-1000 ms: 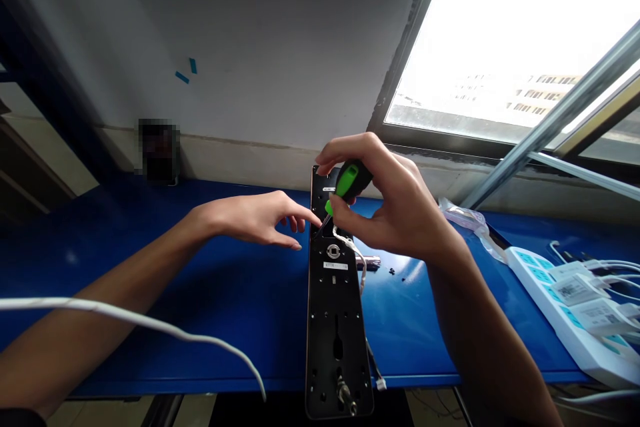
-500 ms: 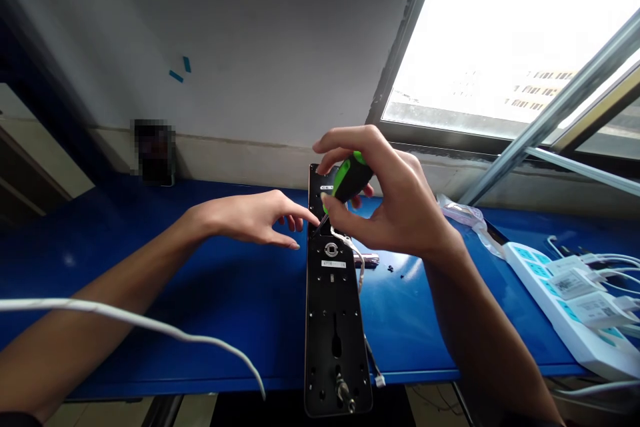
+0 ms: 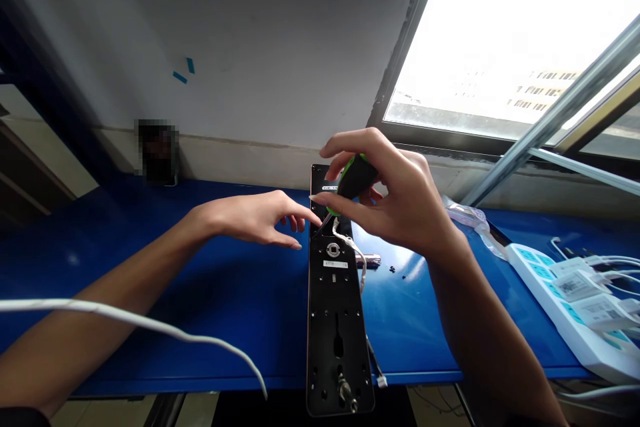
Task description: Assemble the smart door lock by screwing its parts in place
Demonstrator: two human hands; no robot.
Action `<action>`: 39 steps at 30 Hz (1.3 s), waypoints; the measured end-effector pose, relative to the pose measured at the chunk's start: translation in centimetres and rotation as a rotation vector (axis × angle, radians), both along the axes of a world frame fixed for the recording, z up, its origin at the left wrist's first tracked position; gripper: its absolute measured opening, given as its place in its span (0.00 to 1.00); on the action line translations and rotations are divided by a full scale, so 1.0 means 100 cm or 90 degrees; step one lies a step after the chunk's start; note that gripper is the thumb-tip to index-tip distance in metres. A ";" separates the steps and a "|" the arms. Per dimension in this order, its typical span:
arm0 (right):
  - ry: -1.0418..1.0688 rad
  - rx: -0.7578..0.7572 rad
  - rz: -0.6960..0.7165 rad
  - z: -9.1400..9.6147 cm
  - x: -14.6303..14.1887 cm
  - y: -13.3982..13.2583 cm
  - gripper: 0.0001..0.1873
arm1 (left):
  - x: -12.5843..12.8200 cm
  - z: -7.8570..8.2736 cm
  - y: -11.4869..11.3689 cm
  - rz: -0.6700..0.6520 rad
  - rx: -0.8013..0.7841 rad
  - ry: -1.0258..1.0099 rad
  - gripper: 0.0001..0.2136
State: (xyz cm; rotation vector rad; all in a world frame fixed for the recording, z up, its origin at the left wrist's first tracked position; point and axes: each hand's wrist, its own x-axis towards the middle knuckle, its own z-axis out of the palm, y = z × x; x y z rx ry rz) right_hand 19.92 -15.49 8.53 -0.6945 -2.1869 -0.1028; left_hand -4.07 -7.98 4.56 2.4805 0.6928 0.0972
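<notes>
A long black metal panel (image 3: 336, 297) lies lengthwise before me, its near end jutting past the table edge. My right hand (image 3: 387, 193) grips a green and black screwdriver (image 3: 356, 180), tilted so its shaft points down to the panel's left side. Close to the tip, my left hand (image 3: 260, 217) reaches in with its index finger extended to the shaft; the thumb is apart and the other fingers are curled. A white cable (image 3: 345, 237) comes out of the panel and hangs over its right side. Near the front end, a metal lock-like post (image 3: 346, 395) sticks up.
Small black screws (image 3: 393, 269) and a shiny cylinder (image 3: 371, 261) lie right of the panel on the blue table (image 3: 240, 340). Farther right stands a white power strip (image 3: 560, 307) full of chargers. A loose white cable (image 3: 150, 323) crosses in front at left.
The right hand's fingers and thumb have shifted round the screwdriver handle, which is turned a little. My left hand stays by the tip. The whole view has shifted slightly.
</notes>
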 end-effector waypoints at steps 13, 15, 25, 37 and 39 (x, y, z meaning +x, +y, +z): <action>0.063 -0.023 0.015 0.007 0.006 -0.003 0.28 | 0.013 -0.009 -0.005 -0.005 0.070 -0.083 0.12; 0.077 -0.029 0.009 0.009 0.007 -0.005 0.28 | 0.020 -0.014 -0.007 -0.010 0.101 -0.115 0.10; 0.149 -0.001 0.010 0.006 0.056 -0.017 0.28 | 0.037 -0.013 -0.034 -0.060 0.166 -0.134 0.08; 0.238 -0.317 -0.110 -0.065 0.193 0.000 0.29 | 0.184 -0.012 -0.020 -0.283 0.172 0.010 0.08; 0.230 -0.371 -0.142 -0.070 0.204 0.000 0.29 | 0.209 -0.024 -0.010 -0.294 0.165 0.039 0.08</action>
